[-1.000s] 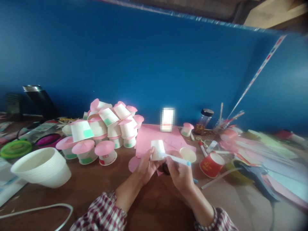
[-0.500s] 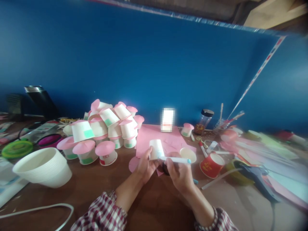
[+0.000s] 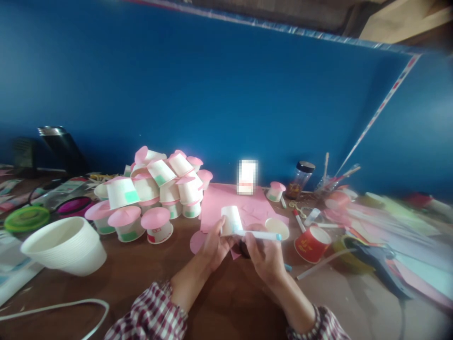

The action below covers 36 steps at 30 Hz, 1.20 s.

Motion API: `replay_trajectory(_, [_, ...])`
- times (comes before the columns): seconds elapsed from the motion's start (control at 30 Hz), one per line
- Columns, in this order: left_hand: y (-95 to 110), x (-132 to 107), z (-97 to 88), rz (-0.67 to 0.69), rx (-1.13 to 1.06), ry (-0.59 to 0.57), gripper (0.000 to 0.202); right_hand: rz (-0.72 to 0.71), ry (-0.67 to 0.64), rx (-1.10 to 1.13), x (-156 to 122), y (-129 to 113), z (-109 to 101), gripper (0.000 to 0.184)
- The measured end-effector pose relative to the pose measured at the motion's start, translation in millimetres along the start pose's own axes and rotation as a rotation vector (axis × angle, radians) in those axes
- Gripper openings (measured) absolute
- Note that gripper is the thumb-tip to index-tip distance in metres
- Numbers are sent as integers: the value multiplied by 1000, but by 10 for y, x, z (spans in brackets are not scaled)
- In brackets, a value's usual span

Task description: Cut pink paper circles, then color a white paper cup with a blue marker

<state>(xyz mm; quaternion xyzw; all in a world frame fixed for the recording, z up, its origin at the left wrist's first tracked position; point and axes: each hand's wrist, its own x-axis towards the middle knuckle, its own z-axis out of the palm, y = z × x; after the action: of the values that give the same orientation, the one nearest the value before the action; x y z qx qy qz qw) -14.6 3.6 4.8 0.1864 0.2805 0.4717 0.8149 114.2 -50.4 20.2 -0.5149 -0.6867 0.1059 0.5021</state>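
Note:
My left hand (image 3: 214, 248) is closed around a small white paper cup (image 3: 231, 220), held tilted above the table. Between the fingers of my right hand (image 3: 266, 255) is a marker pen (image 3: 260, 234) with a white barrel and light-blue end. Its tip meets the cup's side, where faint light-blue marks show. Behind the cup lies a pink paper sheet (image 3: 219, 196) with cut pieces on it. A pink paper disc (image 3: 197, 242) lies just left of my left hand. Another pale cup (image 3: 278, 228) sits beyond my right hand.
Several paper cups with pink tops (image 3: 155, 189) are piled at left, behind a stack of white paper bowls (image 3: 65, 248). On the right are a red cup (image 3: 312, 244), a glue gun (image 3: 380, 267), a dark-lidded jar (image 3: 300, 179) and layered paper sheets. A white cable (image 3: 71, 304) curves at front left.
Both hands, the cup and the marker keep nearly the same place. The whole view has shifted very slightly; nothing was picked up or let go.

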Motion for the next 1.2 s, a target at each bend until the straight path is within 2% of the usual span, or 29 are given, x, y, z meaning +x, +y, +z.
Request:
replay_trajectory(0.17, [15, -33, 28, 14, 21, -72, 34, 12, 7, 21, 13, -10, 3, 19])
replay_trajectory(0.37, [1, 13, -3, 16, 19, -14, 35, 4, -9, 15, 18, -16, -7, 20])
replay_trajectory(0.57, [2, -19, 8, 36, 20, -81, 32, -10, 5, 22, 20, -20, 1, 20])
replay_trajectory(0.83, [-15, 26, -28, 10, 24, -17, 35, -16, -4, -47, 19, -45, -37, 25])
replay_trajectory(1.2, [-7, 1, -6, 28, 24, -13, 37, 5, 16, 2, 12, -37, -26, 19])
